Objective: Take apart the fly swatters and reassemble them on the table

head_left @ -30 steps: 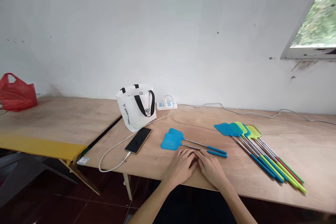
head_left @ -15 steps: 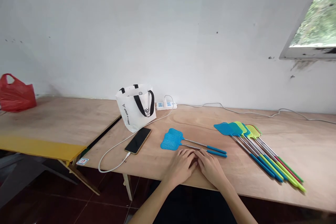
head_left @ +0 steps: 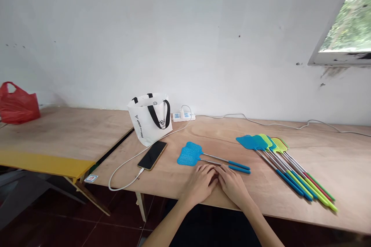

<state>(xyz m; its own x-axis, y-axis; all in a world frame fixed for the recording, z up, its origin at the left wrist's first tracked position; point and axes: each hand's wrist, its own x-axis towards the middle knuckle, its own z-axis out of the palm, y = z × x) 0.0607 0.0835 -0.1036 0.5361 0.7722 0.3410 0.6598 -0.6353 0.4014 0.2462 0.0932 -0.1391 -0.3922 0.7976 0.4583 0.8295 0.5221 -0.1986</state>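
Observation:
Resting on the wooden table, my left hand [head_left: 203, 182] lies palm down with its fingers loosely stretched and nothing in it. Against it, fingertips touching, rests my right hand [head_left: 232, 185], likewise flat and holding nothing. Just beyond my fingers are two blue fly swatters [head_left: 188, 156], partly overlapping, their mesh heads to the left and blue grips to the right. Farther right lies a fanned row of several fly swatters [head_left: 285, 166] in blue, yellow-green, red and green, with metal shafts and handles toward the front edge.
A black-screened phone [head_left: 152, 155] is connected by a white cable to a power strip [head_left: 184, 116] near the wall. Behind the phone stands a white tote bag [head_left: 146, 123] with black handles. On the adjoining left table [head_left: 66, 129] sits a red plastic bag [head_left: 19, 104].

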